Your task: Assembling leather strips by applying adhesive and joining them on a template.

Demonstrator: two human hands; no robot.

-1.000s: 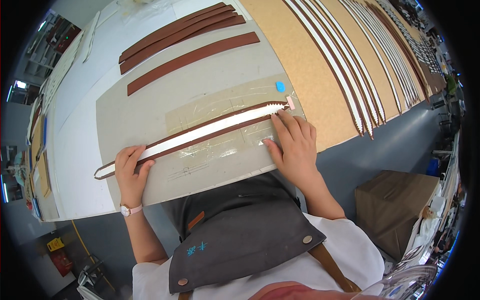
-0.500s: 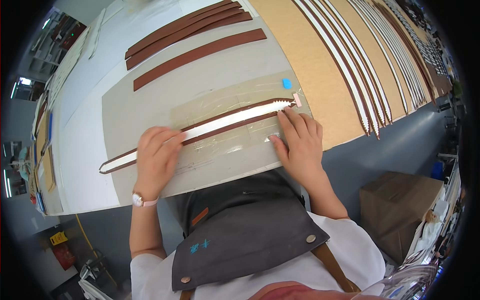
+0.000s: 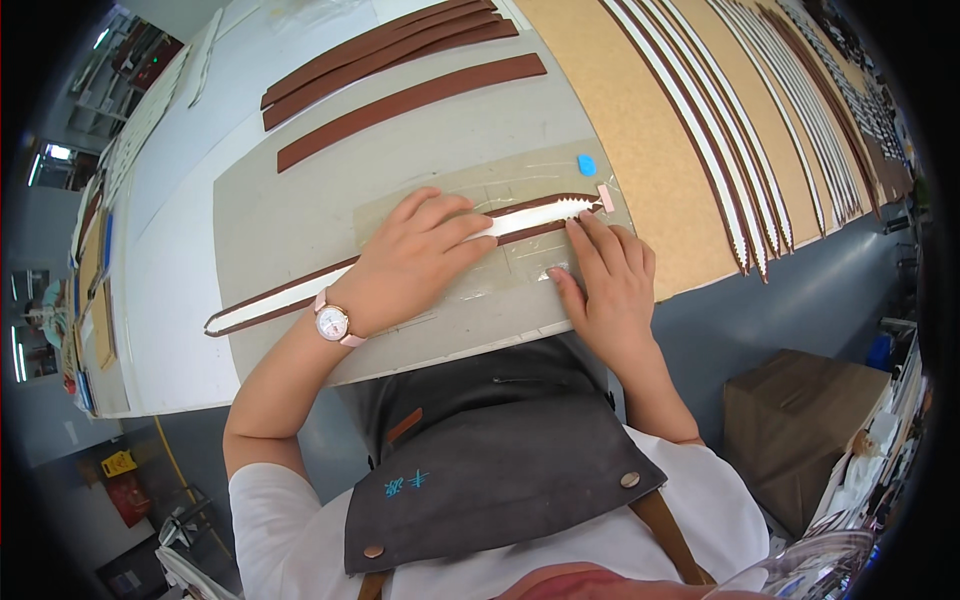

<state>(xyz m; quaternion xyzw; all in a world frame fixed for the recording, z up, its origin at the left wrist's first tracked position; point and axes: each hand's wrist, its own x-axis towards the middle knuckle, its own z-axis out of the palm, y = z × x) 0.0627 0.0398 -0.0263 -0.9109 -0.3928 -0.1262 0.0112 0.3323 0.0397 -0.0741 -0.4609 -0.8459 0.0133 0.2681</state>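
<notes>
While the long brown strip [image 3: 270,305] is lying on the counter [image 3: 180,300], the left hand [image 3: 415,262] and right hand [image 3: 610,290] are pressing it flat, neither grip closed.

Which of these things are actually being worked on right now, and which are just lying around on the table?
In use:
left hand
right hand
white-faced strip
clear sheet
grey board

Lying about:
brown strips
blue chip
strips on the tan board
cardboard box
</notes>
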